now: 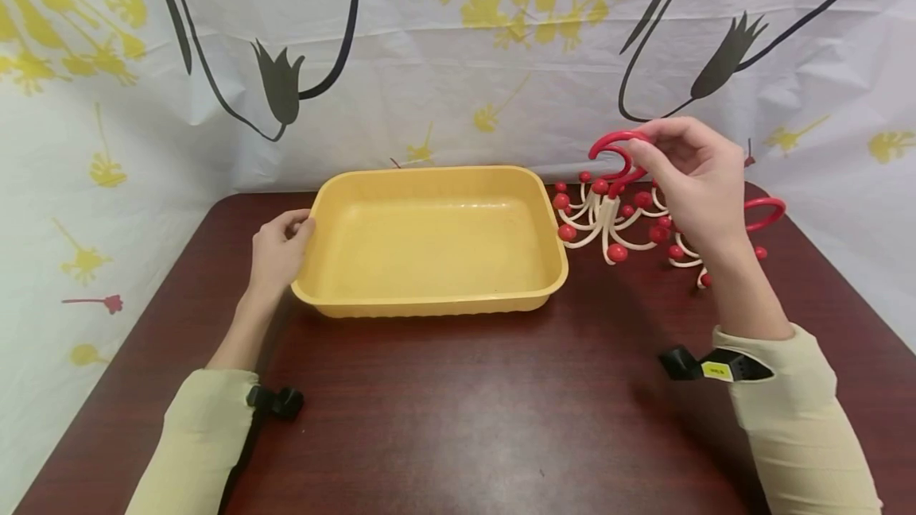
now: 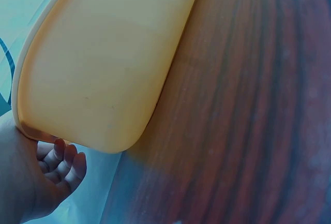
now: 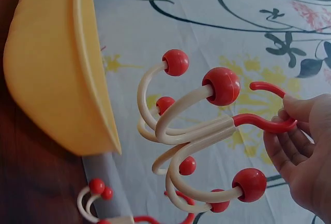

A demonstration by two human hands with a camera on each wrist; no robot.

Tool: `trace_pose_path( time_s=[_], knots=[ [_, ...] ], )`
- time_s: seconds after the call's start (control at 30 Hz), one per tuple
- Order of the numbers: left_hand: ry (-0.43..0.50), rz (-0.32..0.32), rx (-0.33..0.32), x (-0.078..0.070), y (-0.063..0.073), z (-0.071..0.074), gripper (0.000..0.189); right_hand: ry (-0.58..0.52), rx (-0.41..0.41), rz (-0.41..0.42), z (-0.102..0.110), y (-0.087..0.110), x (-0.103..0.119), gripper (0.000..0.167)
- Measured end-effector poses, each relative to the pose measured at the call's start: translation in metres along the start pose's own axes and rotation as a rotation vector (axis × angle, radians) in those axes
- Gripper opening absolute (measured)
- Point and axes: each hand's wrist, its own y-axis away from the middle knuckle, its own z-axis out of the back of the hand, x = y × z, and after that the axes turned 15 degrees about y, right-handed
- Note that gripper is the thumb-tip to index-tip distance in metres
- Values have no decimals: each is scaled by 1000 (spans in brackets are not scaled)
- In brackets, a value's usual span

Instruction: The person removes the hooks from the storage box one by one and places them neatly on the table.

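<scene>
My right hand [image 1: 697, 177] pinches the red hook of a white multi-arm hanger [image 3: 214, 130] between thumb and fingers. Curved white arms tipped with red balls spread from the hanger's stem, hanging to the right of a yellow plastic tub [image 1: 429, 308]. At the tub's left end, my left hand [image 1: 279, 253] grips the rim; in the left wrist view the fingers [image 2: 77, 169] curl at that end. Behind and below the right hand lies another such hanger [image 3: 121, 220], with its red hook [image 1: 769, 214] showing past the wrist. The right hand and forearm partly hide it.
The tub stands on a dark reddish-brown wooden table [image 1: 465, 412], near its back edge. A white cloth [image 1: 444, 62] with yellow and dark flower prints hangs behind and around the table.
</scene>
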Motion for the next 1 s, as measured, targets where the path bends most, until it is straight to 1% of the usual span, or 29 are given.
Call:
trace_pose_path(
  time_s=[0.23, 0.43, 0.57, 0.67, 0.77, 1.0],
  knots=[
    [2, 20, 5, 1, 0, -1, 35, 108, 30, -49, 15, 4, -13, 20],
    [-2, 32, 9, 0, 0, -1, 37, 242, 31, -61, 25, 9, -20, 22],
    [2, 31, 8, 0, 0, 0, 37, 224, 40, -74, 28, 11, -24, 22],
    [7, 30, 6, -1, 1, 0, 37, 269, 51, -82, 30, 11, -29, 22],
    [10, 29, 7, -1, 0, 0, 37, 343, 68, -86, 32, 12, -34, 22],
    [11, 18, 7, -1, 0, 0, 37, 390, 111, -127, 33, 15, -48, 23]
  ],
)
